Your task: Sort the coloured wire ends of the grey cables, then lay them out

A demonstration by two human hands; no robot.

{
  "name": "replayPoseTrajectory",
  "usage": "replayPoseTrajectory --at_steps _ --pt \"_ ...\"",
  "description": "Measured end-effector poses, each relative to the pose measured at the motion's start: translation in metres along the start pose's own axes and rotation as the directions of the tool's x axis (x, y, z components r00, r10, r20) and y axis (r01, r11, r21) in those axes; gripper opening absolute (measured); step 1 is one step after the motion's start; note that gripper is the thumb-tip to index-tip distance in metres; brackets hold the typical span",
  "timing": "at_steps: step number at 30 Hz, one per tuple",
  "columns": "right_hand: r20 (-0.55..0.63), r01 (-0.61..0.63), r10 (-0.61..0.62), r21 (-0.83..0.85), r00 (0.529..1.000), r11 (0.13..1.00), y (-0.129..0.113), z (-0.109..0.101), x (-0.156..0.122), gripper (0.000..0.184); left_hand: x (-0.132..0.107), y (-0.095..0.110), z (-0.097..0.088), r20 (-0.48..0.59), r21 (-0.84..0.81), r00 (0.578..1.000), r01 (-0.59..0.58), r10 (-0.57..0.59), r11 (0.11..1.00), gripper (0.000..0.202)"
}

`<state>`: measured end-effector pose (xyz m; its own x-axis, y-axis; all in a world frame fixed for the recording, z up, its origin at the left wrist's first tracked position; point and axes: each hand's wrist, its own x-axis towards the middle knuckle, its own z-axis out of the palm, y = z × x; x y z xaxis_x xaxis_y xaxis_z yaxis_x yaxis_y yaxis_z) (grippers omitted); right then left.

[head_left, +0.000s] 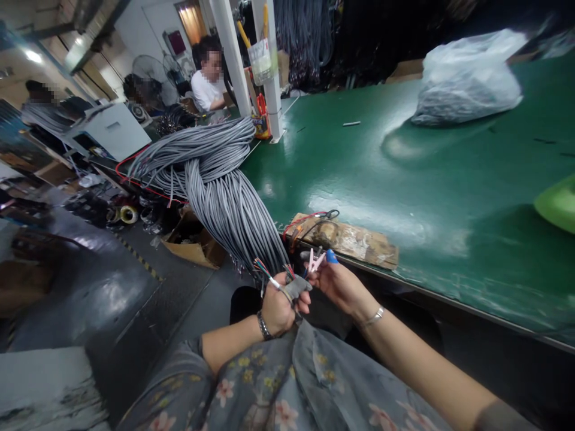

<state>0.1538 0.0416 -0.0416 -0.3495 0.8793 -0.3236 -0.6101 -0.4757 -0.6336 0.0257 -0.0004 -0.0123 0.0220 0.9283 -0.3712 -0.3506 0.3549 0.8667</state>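
My left hand (277, 306) is closed around grey cable ends, where thin coloured wires (264, 270) fan out above the fingers. A grey wrapping (297, 288) covers what looks like the thumb of that hand. Close beside it, my right hand (336, 284) pinches a small pink clip (315, 261), shaped like a clothespin. The right thumb wears a blue cover (331, 256). Whether the clip touches a wire is too small to tell. Behind my hands, a thick bundle of grey cables (233, 209) hangs over the table edge.
A worn wooden board (354, 240) with red and black leads lies on the edge of the green table (341, 167). Farther back are a filled plastic bag (469, 81) and a white post (272, 90) with tool holders. A person (207, 84) sits beyond; a cardboard box (193, 242) is on the floor.
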Motion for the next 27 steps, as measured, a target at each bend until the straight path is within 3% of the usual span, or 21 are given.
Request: replayPoseTrajectory --at_steps 6,16,24,27 --pt "-0.039 0.004 -0.001 0.055 0.999 0.998 0.000 0.005 0.005 0.045 0.003 0.001 0.008 0.005 0.021 0.998 0.056 -0.056 0.998 0.046" --pt "-0.139 0.051 -0.026 0.180 0.990 0.982 0.005 0.014 0.009 0.033 0.003 0.000 0.006 -0.034 0.089 0.997 0.070 -0.067 0.994 0.045" --pt "0.029 -0.039 0.035 0.154 0.999 0.987 0.002 0.008 -0.001 0.053 -0.007 0.002 -0.002 0.025 0.067 0.999 0.037 -0.038 0.997 0.048" --pt "0.020 -0.024 0.023 0.093 1.000 0.995 -0.001 0.010 -0.004 0.050 -0.006 0.000 -0.002 0.016 0.032 1.000 -0.016 0.016 0.999 0.046"
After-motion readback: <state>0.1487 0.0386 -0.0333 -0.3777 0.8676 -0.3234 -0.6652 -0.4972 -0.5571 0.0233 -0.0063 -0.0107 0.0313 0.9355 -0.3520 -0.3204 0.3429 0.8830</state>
